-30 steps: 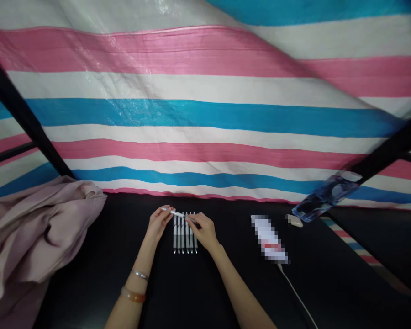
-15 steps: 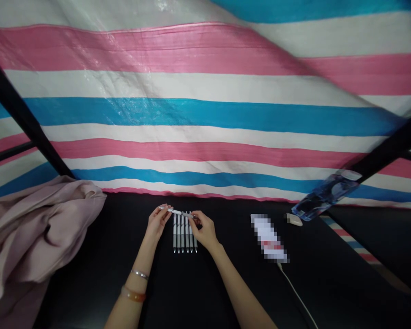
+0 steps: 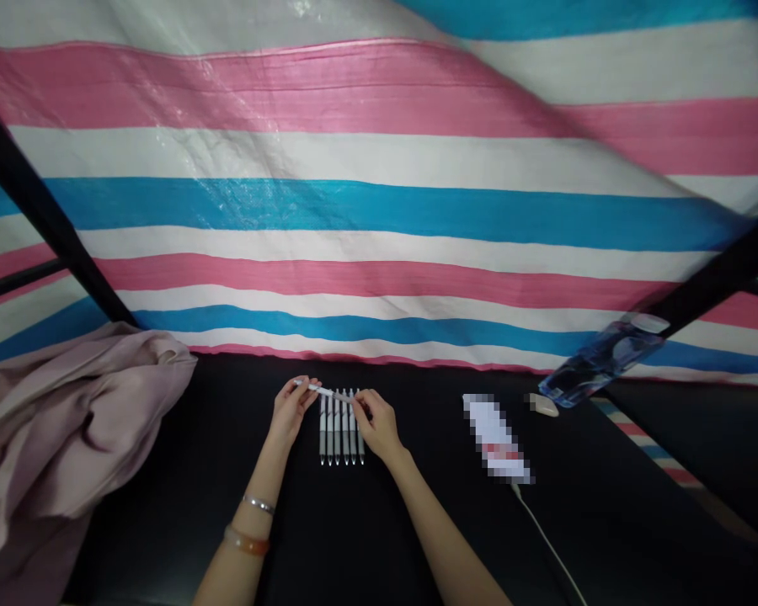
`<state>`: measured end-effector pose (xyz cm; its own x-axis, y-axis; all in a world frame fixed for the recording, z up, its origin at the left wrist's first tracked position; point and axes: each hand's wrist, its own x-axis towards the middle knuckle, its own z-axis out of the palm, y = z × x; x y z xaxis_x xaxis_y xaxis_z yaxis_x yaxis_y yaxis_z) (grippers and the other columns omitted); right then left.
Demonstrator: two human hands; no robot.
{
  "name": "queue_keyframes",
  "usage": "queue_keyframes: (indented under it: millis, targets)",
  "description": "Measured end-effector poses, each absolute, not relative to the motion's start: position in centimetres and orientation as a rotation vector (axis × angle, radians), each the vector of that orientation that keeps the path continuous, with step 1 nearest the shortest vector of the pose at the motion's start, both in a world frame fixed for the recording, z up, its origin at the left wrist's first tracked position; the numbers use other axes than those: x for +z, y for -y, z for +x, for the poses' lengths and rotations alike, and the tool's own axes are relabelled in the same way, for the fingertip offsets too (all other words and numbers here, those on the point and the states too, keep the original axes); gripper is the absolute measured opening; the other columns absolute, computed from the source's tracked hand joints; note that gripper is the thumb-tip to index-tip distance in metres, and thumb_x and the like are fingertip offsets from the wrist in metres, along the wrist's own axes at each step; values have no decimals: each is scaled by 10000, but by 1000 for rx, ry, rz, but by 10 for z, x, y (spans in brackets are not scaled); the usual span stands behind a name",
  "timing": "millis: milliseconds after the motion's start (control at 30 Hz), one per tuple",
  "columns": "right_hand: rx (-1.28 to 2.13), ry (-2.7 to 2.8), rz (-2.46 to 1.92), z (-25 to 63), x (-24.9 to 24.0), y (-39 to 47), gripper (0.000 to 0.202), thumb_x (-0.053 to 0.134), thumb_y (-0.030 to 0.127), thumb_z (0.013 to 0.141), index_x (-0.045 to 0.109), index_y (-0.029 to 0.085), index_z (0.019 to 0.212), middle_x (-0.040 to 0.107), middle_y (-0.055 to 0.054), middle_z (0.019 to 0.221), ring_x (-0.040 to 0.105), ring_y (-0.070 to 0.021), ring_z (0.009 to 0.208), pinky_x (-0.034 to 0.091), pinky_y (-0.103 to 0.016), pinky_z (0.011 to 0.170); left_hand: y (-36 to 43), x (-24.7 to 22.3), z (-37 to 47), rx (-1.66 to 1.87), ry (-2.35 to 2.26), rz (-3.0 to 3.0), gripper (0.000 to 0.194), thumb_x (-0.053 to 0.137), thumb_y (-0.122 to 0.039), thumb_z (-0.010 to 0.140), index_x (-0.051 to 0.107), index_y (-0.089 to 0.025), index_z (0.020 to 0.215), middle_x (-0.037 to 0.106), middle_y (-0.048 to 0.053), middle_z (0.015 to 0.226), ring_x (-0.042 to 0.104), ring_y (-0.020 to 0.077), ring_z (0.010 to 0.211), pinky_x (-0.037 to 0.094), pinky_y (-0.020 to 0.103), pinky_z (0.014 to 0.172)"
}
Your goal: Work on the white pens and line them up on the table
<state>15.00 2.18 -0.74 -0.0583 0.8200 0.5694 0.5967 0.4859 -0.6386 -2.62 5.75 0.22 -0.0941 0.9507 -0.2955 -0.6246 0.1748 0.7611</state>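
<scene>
Head view: just below mid-frame, the left hand [image 3: 291, 410] and the right hand [image 3: 377, 423] pinch opposite ends of one pen [image 3: 327, 392], which spans crosswise between them, raised just over the far ends of a row of pens [image 3: 340, 429] lying side by side on the dark worktop [image 3: 366, 539]. Right of the hands lie a blurred packet [image 3: 496, 438] and a cable [image 3: 547, 543]. At far left sits a pink cloth [image 3: 63, 429]; at right, a bottle [image 3: 600, 358].
</scene>
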Motion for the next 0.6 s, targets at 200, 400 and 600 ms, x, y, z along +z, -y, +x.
queue_keyframes:
  millis: [200,400,600]
  targets:
    - [237,1727,-1207,149,-5,-21,247,404,297,880,517,190,687,467,-1,633,456,-122,604,358,-236,576,-57,2,-24,1398,-935,455,109,660,-111,709,592,-118,794,695,74,763,673,177,784,507,311,826]
    - [231,1731,-1227,147,-8,-22,361,363,291,897,503,189,580,419,7,563,428,-113,533,329,-235,522,-56,2,-24,1396,-936,480,140,683,-136,689,594,-120,795,694,70,762,673,177,779,518,300,795]
    - [203,1749,-1253,147,-7,-22,265,469,359,853,568,188,676,463,5,590,453,-117,576,347,-231,563,-55,2,-23,1401,-942,508,178,712,-172,661,595,-124,785,691,64,772,670,180,794,514,308,806]
